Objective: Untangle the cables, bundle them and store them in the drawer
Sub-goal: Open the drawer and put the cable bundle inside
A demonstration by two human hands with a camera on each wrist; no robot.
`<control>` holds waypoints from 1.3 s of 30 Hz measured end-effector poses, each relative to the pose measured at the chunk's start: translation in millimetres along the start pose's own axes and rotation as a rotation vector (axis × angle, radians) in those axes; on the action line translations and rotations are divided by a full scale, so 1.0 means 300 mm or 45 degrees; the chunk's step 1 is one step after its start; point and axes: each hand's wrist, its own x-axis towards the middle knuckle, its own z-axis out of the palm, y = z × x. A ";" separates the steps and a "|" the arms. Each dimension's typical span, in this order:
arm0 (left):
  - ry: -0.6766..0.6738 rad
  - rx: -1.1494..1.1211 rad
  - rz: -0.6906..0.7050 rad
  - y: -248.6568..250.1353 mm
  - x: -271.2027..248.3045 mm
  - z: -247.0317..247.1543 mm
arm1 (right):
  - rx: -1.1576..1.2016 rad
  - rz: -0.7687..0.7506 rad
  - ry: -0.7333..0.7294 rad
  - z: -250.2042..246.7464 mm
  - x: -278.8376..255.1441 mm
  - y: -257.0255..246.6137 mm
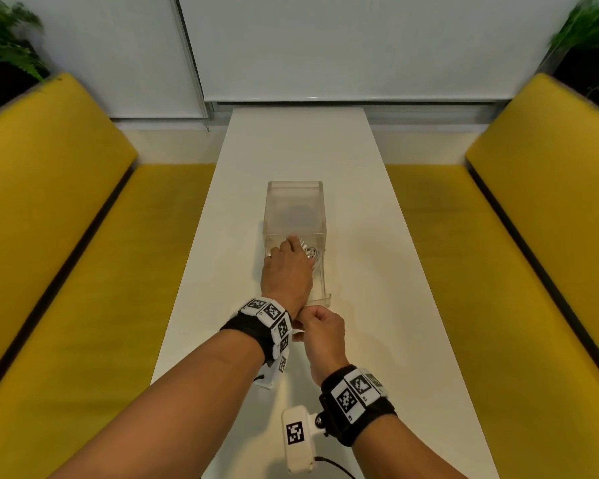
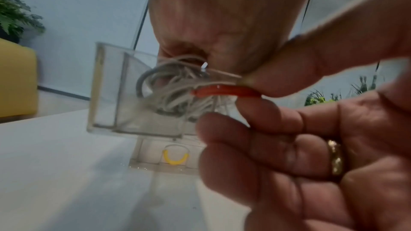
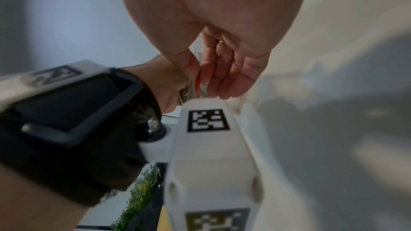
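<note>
While inside drawer [image 1: 320,295], cables [image 1: 311,254] within left fingers [image 1: 293,242], red band [image 2: 224,91] between right fingers [image 2: 278,115].

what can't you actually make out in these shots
Head view: the left hand covers most of the cables in the drawer; their count is unclear.
Head view: the right hand hides what it pinches; the blurred left wrist view shows a red piece, tie or cable unclear.

A white table [image 1: 291,150] runs between two yellow benches [image 1: 66,202], ferns [image 1: 4,39] in the far corners.
</note>
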 end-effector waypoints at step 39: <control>-0.098 0.109 0.312 -0.068 -0.057 -0.022 | 0.021 -0.014 0.031 0.018 0.011 0.020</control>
